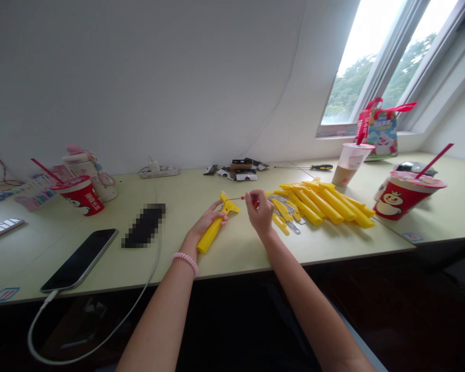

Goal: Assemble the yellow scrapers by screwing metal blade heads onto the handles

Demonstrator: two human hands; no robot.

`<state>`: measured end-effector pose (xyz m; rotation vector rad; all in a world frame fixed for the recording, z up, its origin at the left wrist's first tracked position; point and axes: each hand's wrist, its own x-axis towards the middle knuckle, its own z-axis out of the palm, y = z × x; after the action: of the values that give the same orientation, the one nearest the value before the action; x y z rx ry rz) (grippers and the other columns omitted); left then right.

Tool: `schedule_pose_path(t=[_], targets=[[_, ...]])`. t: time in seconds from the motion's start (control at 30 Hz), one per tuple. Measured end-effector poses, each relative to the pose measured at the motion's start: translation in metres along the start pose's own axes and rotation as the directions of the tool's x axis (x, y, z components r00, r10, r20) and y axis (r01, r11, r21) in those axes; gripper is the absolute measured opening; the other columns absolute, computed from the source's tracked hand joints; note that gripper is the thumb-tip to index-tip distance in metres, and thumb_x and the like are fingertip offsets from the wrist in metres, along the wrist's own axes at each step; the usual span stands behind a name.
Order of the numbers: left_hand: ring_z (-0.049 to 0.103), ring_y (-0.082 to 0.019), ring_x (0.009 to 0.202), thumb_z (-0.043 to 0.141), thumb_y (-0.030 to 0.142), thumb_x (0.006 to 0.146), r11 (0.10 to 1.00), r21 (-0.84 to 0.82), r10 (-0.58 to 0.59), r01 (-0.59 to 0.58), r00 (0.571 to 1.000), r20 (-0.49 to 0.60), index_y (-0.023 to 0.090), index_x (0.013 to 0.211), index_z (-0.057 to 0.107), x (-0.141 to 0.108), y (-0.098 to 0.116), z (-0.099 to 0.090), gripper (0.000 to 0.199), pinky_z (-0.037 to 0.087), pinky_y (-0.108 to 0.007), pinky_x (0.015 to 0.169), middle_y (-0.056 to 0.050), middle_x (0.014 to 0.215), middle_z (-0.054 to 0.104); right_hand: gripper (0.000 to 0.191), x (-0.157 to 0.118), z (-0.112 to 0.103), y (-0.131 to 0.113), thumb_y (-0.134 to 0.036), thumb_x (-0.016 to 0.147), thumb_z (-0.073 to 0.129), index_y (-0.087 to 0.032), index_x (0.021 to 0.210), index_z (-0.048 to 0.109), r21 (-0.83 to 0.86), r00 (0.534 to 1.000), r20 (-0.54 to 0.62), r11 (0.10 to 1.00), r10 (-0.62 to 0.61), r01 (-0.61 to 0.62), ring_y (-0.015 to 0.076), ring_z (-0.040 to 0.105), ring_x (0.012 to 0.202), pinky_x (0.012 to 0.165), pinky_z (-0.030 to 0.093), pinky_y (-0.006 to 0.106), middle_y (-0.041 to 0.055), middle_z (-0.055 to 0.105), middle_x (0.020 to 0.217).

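My left hand [207,219] grips a yellow plastic scraper [213,231] by its handle, with the wide head tilted up and away from me. My right hand [259,209] pinches a small red-handled screwdriver [248,197], its thin shaft reaching left to the scraper's head. Whether the tip touches the head is hidden at this size. Just right of my right hand lies a heap of yellow scraper parts [318,204], with loose metal blades [292,226] at its near left end.
A smartphone [79,260] on a white cable and a pixelated black object [144,225] lie left on the pale table [225,256]. Red drink cups [80,195] [405,196], a milk-tea cup [349,164], a yellow-handled screwdriver [318,167] and a power strip [158,172] stand behind.
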<state>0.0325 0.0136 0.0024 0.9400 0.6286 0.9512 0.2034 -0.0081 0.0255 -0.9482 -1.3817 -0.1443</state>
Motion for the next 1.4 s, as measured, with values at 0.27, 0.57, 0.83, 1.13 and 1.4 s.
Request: schedule_pose_path(t=[0.27, 0.57, 0.83, 1.13, 1.4], targets=[[0.053, -0.006, 0.058, 0.059, 0.006, 0.068, 1.0, 0.006, 0.003, -0.003, 1.0, 0.008, 0.023, 0.132, 0.031, -0.0028, 0.0021, 0.003, 0.072, 0.04, -0.014, 0.05, -0.008, 0.087, 0.058, 0.013, -0.0023, 0.0001, 0.003, -0.032, 0.083, 0.049, -0.019, 0.079, 0.049, 0.086, 0.997, 0.057, 0.995, 0.045, -0.05, 0.0083, 0.051, 0.049, 0.045, 0.041, 0.019, -0.0007, 0.06, 0.064], [0.053, -0.006, 0.058, 0.058, 0.006, 0.068, 1.0, 0.001, 0.013, -0.013, 1.0, 0.015, 0.02, 0.129, 0.035, -0.0013, 0.0014, 0.0038, 0.067, 0.039, -0.015, 0.048, -0.008, 0.087, 0.058, 0.012, -0.0034, 0.0022, 0.004, -0.029, 0.085, 0.044, -0.018, 0.084, 0.05, 0.088, 0.992, 0.122, 0.996, -0.019, 0.009, 0.0109, 0.056, 0.061, 0.053, 0.045, 0.022, 0.0022, 0.061, 0.072], [0.052, -0.006, 0.057, 0.058, 0.007, 0.069, 1.0, 0.018, 0.014, -0.014, 1.0, 0.021, 0.018, 0.129, 0.034, -0.0027, 0.0022, 0.0024, 0.066, 0.04, -0.015, 0.05, -0.007, 0.08, 0.058, 0.016, -0.0011, -0.0001, 0.0038, -0.034, 0.083, 0.048, -0.019, 0.081, 0.051, 0.073, 0.995, 0.086, 0.995, 0.054, -0.06, 0.0101, 0.055, 0.053, 0.048, 0.045, 0.021, 0.001, 0.063, 0.068], [0.053, -0.006, 0.058, 0.058, 0.006, 0.068, 1.0, 0.006, 0.022, -0.022, 1.0, -0.001, 0.02, 0.127, 0.037, -0.0012, 0.0015, 0.0017, 0.065, 0.04, -0.014, 0.049, -0.007, 0.083, 0.058, 0.019, -0.0005, 0.0005, 0.0032, -0.036, 0.083, 0.047, -0.018, 0.08, 0.052, 0.073, 0.994, 0.096, 0.996, 0.043, -0.05, 0.0104, 0.057, 0.055, 0.048, 0.046, 0.021, 0.0015, 0.064, 0.068], [0.053, -0.006, 0.059, 0.06, 0.009, 0.068, 1.0, 0.03, 0.002, -0.002, 1.0, 0.0, 0.021, 0.124, 0.041, -0.0052, 0.0039, 0.0038, 0.061, 0.04, -0.014, 0.051, -0.004, 0.078, 0.058, 0.022, 0.0006, -0.0025, 0.0006, -0.039, 0.081, 0.051, -0.018, 0.075, 0.053, 0.048, 0.994, 0.057, 0.994, 0.093, -0.096, 0.0098, 0.056, 0.05, 0.046, 0.046, 0.021, 0.0009, 0.063, 0.063]])
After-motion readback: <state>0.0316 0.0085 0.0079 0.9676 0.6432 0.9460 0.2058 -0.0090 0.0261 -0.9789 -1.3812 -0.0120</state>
